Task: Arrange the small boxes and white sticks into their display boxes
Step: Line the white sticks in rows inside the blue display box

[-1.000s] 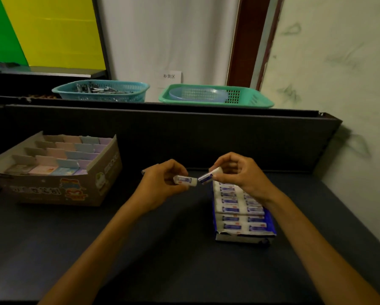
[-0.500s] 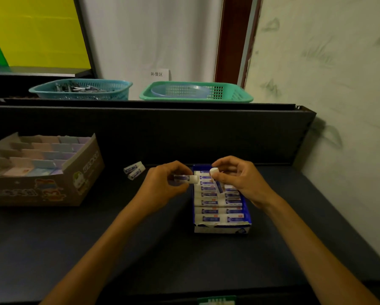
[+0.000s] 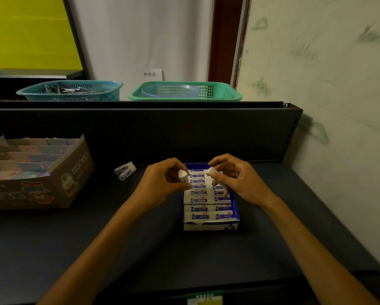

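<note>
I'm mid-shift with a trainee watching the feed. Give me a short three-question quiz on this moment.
1. True or false: both hands are holding a white stick.
2. How many loose sticks lie on the shelf outside the boxes?
3. Which display box are the hands over: A blue, B brown cardboard?

Key:
1. True: left hand and right hand each pinch one.
2. Two loose sticks.
3. A, the blue box; the brown cardboard box stands to its left.
</note>
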`<state>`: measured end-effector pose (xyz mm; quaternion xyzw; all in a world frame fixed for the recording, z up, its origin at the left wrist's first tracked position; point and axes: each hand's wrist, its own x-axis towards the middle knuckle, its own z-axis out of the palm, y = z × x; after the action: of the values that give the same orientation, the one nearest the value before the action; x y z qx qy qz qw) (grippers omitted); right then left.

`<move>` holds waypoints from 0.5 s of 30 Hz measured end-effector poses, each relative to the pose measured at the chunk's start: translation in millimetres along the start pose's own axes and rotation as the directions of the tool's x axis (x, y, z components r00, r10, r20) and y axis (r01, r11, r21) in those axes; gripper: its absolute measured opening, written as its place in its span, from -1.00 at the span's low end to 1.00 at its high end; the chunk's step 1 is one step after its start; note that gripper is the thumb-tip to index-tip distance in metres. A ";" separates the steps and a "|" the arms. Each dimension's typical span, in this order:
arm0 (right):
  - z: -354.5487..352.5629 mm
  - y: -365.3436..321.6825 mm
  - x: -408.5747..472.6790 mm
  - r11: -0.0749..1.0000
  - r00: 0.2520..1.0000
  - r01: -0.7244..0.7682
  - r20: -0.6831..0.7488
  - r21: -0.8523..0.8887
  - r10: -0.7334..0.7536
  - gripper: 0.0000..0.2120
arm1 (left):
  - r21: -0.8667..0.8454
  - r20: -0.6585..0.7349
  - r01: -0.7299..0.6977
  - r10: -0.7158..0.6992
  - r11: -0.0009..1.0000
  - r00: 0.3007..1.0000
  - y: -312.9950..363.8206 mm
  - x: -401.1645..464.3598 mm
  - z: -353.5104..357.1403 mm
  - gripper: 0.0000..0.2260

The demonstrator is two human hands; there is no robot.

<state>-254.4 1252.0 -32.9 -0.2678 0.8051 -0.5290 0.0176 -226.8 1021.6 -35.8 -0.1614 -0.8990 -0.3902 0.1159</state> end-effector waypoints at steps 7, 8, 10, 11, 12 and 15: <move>-6.5 -1.9 -6.4 0.999 0.997 0.002 0.082 0.032 -0.005 -0.73 | -0.009 0.064 0.010 -0.010 1.000 0.998 10.0 -3.7 2.5 -0.70; -7.4 -1.4 -7.3 0.999 0.996 -0.003 0.088 0.034 0.000 -0.70 | 0.037 0.073 -0.007 0.004 0.999 0.997 11.1 -4.9 2.9 -0.69; -9.0 -0.8 -9.6 1.000 0.997 -0.009 0.073 0.029 0.007 -0.63 | 0.124 0.081 -0.042 0.032 0.991 0.996 13.9 -6.9 3.5 -0.71; -10.0 -0.7 -10.7 1.000 0.998 -0.014 0.062 0.020 0.013 -0.61 | 0.148 0.089 -0.051 0.038 0.988 0.995 15.1 -7.7 3.4 -0.72; -11.3 -0.5 -12.2 1.000 0.998 -0.019 0.057 0.000 0.019 -0.61 | 0.160 0.102 -0.057 0.041 0.985 0.994 16.4 -8.5 3.3 -0.73; -14.9 -2.5 -17.3 0.993 0.997 -0.011 0.077 -0.114 0.020 -0.67 | 0.208 0.154 -0.086 0.054 0.974 0.987 18.6 -11.0 4.1 -0.72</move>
<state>-243.2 1271.6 -28.7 -0.2829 0.8345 -0.4713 0.0379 -210.0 1034.4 -29.9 -0.2080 -0.9356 -0.2740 0.0798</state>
